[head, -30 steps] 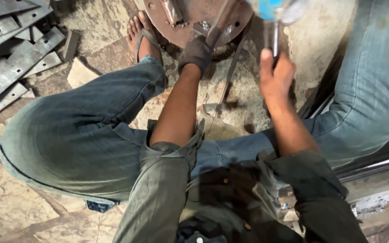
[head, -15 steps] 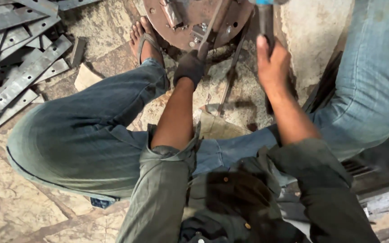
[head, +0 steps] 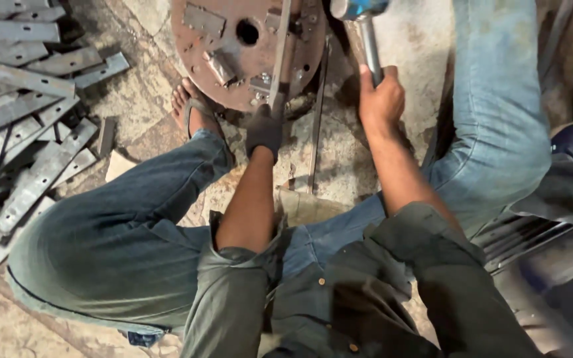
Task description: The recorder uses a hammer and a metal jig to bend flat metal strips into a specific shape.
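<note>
Both hands are busy: my left hand (head: 264, 129), in a dark glove, is closed around the near end of a flat metal strip (head: 279, 53) that lies across a rusty round steel plate (head: 247, 46) on the floor, while my right hand (head: 381, 99), bare, is wrapped tight round the handle of a hammer (head: 363, 20) whose blue-grey head is lifted beside the plate's right edge. From where I watch, the strip looks set in place on the plate between small welded blocks, and a thin rod (head: 315, 119) runs along the floor just beside it. I judge the work to be mid-way: the piece is positioned and held, the hammer is raised and not touching the strip, so the striking on this piece is not finished. Off to the left lies a heap of grey flat bars (head: 28, 132), well apart from the plate; I cannot tell whether those are done or waiting. A sandalled foot (head: 193, 113) rests against the plate's near rim.
</note>
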